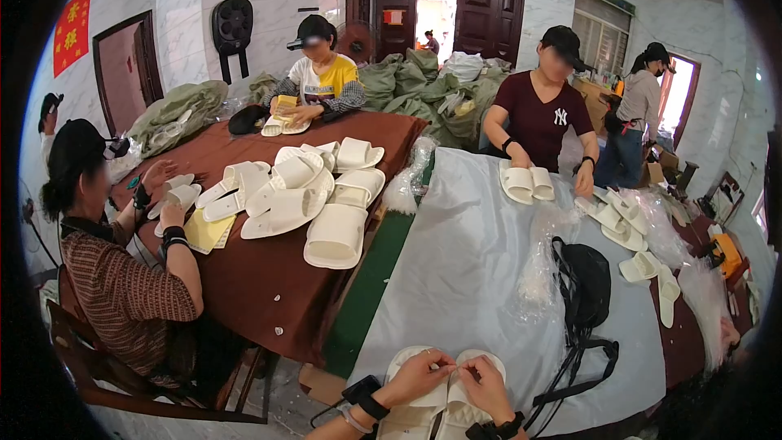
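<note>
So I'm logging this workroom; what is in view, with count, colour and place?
slippers: two, white, near edge, under both hands
grey sheet: one, on near table
black bag: one, right of middle
clear bags: several, beside bag
slipper pile: many, white, on brown table
sacks: several, green, at back
co-workers: several, around the tables
left hand: on slippers
right hand: pinching at slippers

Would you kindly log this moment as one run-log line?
left hand: pinching white slippers | right hand: pinching same pair | surface: grey table cover | nearby: black bag
</note>
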